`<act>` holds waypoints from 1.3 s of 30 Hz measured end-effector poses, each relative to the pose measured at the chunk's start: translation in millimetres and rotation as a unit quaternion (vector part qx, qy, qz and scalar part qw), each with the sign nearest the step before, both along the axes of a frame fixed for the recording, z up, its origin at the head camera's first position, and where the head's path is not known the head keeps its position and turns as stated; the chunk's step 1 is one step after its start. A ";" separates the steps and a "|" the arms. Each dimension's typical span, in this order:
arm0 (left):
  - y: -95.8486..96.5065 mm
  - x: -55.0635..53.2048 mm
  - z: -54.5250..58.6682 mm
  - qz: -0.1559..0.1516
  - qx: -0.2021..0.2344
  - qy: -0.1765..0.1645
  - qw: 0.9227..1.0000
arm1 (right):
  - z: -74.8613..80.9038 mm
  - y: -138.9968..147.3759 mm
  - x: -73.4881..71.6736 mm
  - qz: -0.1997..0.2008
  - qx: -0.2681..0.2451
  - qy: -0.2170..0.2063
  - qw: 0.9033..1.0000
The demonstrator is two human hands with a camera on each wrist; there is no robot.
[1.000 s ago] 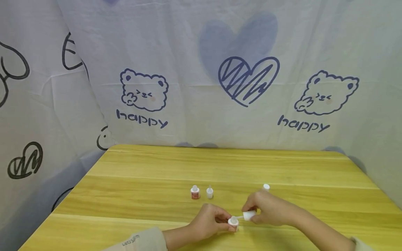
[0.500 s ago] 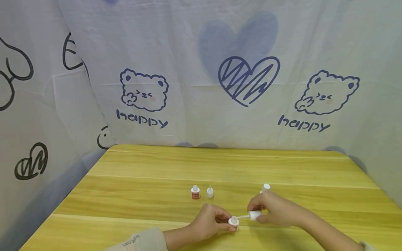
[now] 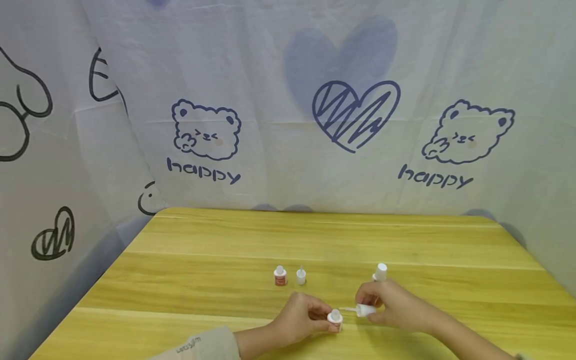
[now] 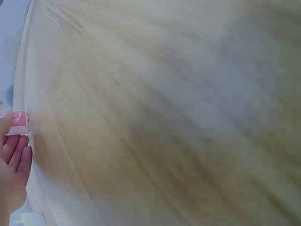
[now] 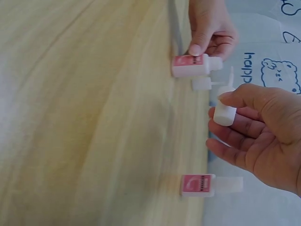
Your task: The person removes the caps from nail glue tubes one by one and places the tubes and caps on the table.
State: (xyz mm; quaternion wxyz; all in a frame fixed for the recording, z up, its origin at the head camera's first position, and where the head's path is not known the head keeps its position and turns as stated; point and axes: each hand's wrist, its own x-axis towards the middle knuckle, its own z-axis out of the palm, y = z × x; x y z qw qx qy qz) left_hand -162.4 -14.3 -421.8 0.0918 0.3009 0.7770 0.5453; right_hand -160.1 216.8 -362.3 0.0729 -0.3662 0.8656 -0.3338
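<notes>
At the table's front, my left hand (image 3: 297, 320) grips a small white bottle (image 3: 335, 321) with a pinkish-red label. The bottle stands upright with its translucent neck uncovered. To its right, my right hand (image 3: 400, 306) pinches a white brush cap (image 3: 365, 310) between thumb and fingers. Its thin stem points left, just short of the bottle's neck. The right wrist view shows this cap (image 5: 225, 113) held by its wide end, apart from the bottle (image 5: 190, 66). Only part of the left hand (image 4: 15, 165) and the pink label (image 4: 19, 118) appear in the left wrist view.
Farther back stand a second uncapped bottle (image 3: 280, 276) and a loose brush cap (image 3: 301, 276), stem up. A third bottle with its white cap (image 3: 381, 270) on stands behind my right hand. Printed cloth (image 3: 279, 165) hangs beyond the wooden table (image 3: 216, 240).
My right hand has moved a little to the right with the brush cap, drawing its stem away from the bottle's neck. The left hand and its bottle have stayed in place.
</notes>
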 end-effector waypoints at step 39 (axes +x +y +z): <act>0.0 -1.5 -3.7 -0.004 -0.003 -0.002 1.000 | -50.7 -3.0 11.7 -0.058 -0.141 -0.016 0.988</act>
